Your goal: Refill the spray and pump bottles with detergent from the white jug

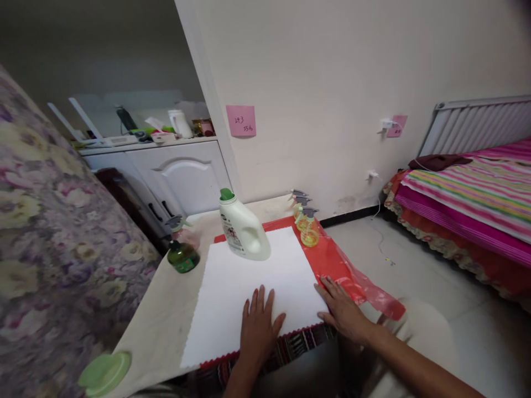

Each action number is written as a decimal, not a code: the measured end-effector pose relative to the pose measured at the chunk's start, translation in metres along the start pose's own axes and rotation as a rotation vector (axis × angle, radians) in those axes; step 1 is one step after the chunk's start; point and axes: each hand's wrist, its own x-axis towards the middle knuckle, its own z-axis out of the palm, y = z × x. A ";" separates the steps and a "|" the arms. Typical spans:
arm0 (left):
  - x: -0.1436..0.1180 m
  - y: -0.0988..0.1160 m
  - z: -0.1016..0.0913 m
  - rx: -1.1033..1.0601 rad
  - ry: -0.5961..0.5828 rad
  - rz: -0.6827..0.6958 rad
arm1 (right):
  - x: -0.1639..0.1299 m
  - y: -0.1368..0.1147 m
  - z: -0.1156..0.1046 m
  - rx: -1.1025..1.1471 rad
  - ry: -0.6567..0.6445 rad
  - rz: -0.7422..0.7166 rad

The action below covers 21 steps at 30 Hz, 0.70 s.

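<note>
My left hand [261, 323] lies flat with spread fingers on a large white sheet [232, 298] near its front edge. Palm down, my right hand [342, 307] rests at the sheet's right edge, its fingers reaching over the red plastic [344, 276] beneath. Neither hand holds anything. A pale green detergent jug [249, 235] with a dark green cap stands on the back part of the sheet. Several spray bottles of yellow liquid, among them a clear spray bottle [310, 232], stand on the red plastic to the right.
At the table's left are a dark green pump bottle [183, 258], a pinkish spray bottle [185, 235] and a light green lid-like object [105, 373] by the front corner. A floral curtain [62, 237] hangs at left; a bed [477, 188] stands at right.
</note>
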 end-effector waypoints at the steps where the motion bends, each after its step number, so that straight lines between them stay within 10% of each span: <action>1: 0.000 0.000 0.000 0.005 0.004 0.002 | 0.000 -0.001 0.001 -0.011 0.003 0.005; 11: -0.025 -0.002 -0.003 -0.004 -0.012 0.007 | -0.002 -0.018 0.008 0.000 0.067 0.053; 21: -0.050 -0.018 -0.029 -0.395 -0.158 -0.074 | 0.019 -0.059 0.024 0.208 0.147 -0.210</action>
